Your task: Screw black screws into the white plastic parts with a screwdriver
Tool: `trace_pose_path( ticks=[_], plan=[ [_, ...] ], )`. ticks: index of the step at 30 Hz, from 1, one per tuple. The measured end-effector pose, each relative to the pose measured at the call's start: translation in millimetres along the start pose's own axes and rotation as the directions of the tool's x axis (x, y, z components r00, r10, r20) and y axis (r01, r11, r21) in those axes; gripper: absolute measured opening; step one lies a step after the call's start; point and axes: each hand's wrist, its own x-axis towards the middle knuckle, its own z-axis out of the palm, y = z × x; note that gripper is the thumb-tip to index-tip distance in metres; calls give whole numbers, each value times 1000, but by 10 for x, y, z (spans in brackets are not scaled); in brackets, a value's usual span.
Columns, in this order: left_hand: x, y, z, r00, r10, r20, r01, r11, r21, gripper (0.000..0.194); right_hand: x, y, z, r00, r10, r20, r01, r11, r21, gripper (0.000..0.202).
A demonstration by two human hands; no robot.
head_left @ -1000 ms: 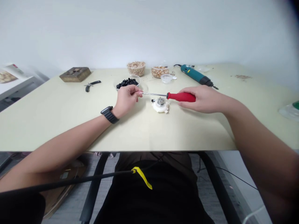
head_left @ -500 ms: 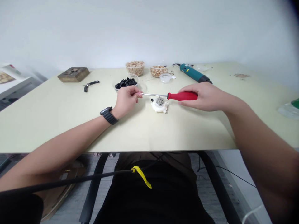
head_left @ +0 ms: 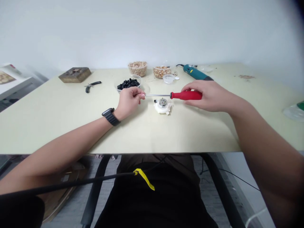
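Observation:
A screwdriver (head_left: 186, 95) with a red handle lies level between my two hands, its shaft pointing left. My right hand (head_left: 206, 95) is closed around the handle. The thumb and fingers of my left hand (head_left: 130, 100) pinch the tip end of the shaft; whether a small screw is there too is hidden by the fingers. Just below the shaft, on the table, sits a white plastic part (head_left: 162, 108) with a round metal motor (head_left: 163, 102) set in its top. Neither hand touches that part.
A tub of black pieces (head_left: 128, 84) stands behind my left hand. Farther back are two tubs of pale pieces (head_left: 137, 69), a small clear cup (head_left: 168, 79) and a teal power tool (head_left: 196, 72). Black-handled pliers (head_left: 91, 86) and a brown block (head_left: 75, 75) lie left.
My right hand has risen slightly on the red handle, its fingers a little more arched. The left hand keeps its pinch at the tip. The white part stays in place.

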Motion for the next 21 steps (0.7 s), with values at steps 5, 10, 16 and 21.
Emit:
trace_pose_path(
  ticks=[5, 10, 16, 21],
  plan=[
    [-11, 16, 4, 1000, 2, 6, -2, 1000, 5, 18, 4, 29, 53, 999, 48, -2, -48, 999, -11, 48],
    [-22, 29, 9, 999, 42, 31, -45, 996, 73, 20, 9, -2, 51, 994, 68, 81, -71, 997, 36, 53],
    [-31, 75, 13, 995, 83, 47, -90, 983, 161, 26, 9, -36, 62, 993, 48, 108, -53, 998, 41, 54],
    [-52, 93, 30, 993, 101, 69, -113, 971, 212, 28, 7, -27, 82, 980, 82, 180, -98, 991, 86, 52]
  ],
)
